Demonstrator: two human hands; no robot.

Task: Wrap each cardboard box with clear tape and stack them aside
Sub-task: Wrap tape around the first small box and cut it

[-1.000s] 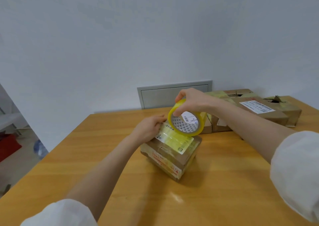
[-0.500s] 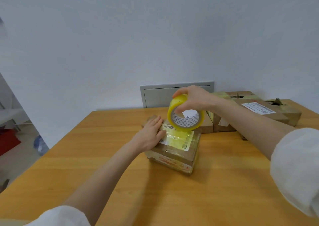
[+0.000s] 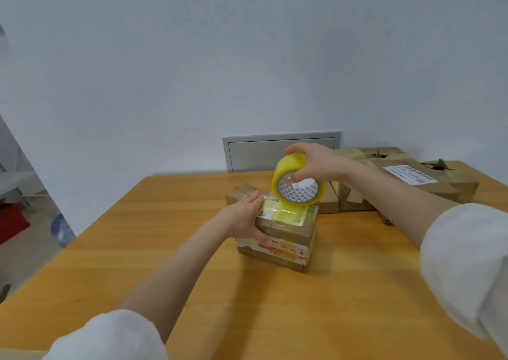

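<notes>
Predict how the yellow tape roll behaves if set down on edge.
Likely rolls: the yellow round tape roll is a ring, gripped on edge by the right hand. Probably stiff, given its printed core. Glossy outside may slip.

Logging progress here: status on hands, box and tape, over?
Left hand presses flat on the box. Right hand grips the tape roll at the box top. Nothing blocking.
</notes>
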